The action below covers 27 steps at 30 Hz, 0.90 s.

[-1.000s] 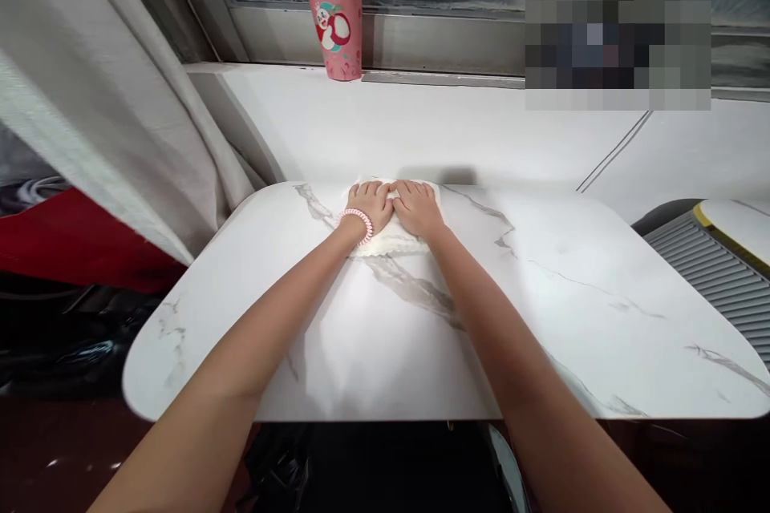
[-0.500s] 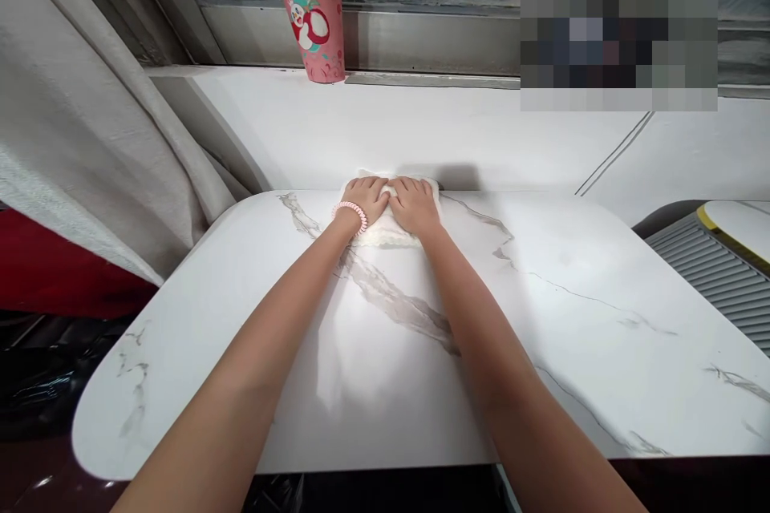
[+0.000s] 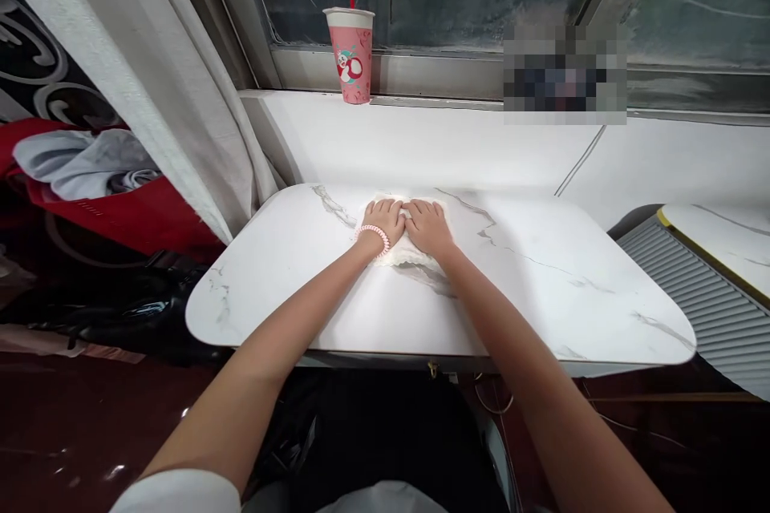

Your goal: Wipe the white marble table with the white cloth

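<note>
Both palms rest on a white cloth spread on the white marble-patterned table, close to its back edge. My left hand, with a pink coiled band at the wrist, lies flat with its fingers stretched forward. Beside it, thumbs nearly touching, my right hand presses flat on the right half of the cloth. Much of the cloth is covered by the hands; its edges show around them.
A pink paper cup with a red straw stands on the window ledge behind the table. At left hang a pale curtain and a red bag holding grey cloth. A ribbed grey cabinet stands at right. Part of the window is pixelated.
The view has drawn back, showing more table, floor and bag. Both hands and the cloth have shifted a little toward me from the wall, still flat on the table.
</note>
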Available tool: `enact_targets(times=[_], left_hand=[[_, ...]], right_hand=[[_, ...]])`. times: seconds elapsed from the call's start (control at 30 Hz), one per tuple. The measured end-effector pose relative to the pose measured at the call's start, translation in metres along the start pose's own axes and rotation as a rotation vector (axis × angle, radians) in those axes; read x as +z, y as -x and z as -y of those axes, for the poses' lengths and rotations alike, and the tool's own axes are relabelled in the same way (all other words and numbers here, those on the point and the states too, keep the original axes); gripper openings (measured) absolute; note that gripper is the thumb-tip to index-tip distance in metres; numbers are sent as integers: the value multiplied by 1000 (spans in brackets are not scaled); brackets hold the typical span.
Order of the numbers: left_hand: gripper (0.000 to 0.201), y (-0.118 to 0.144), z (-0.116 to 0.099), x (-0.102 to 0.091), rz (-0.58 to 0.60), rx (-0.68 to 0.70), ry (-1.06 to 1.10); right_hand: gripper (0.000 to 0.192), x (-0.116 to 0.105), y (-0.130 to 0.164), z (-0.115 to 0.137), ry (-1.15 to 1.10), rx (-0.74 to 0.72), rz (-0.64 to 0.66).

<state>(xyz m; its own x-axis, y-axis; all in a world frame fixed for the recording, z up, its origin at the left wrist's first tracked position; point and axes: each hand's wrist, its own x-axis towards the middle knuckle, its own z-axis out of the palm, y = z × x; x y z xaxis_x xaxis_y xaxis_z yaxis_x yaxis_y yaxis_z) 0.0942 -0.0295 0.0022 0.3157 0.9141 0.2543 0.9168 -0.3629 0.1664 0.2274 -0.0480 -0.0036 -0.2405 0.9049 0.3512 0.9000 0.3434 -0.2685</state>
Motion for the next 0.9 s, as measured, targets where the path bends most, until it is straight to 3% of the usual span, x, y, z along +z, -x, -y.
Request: enact_targets(times=[0.3, 0.47, 0.67, 0.9], left_hand=[[50, 107, -47, -16, 19, -4, -50], [52, 131, -67, -16, 44, 66, -26], [49, 109, -71, -6, 12, 113, 9], [44, 24, -68, 9, 5, 47, 52]], right_hand=[[45, -31, 102, 27, 66, -117, 38], [46, -44, 139, 27, 80, -83, 13], [45, -47, 126, 10, 66, -70, 27], [44, -34, 50, -39, 35, -27, 23]])
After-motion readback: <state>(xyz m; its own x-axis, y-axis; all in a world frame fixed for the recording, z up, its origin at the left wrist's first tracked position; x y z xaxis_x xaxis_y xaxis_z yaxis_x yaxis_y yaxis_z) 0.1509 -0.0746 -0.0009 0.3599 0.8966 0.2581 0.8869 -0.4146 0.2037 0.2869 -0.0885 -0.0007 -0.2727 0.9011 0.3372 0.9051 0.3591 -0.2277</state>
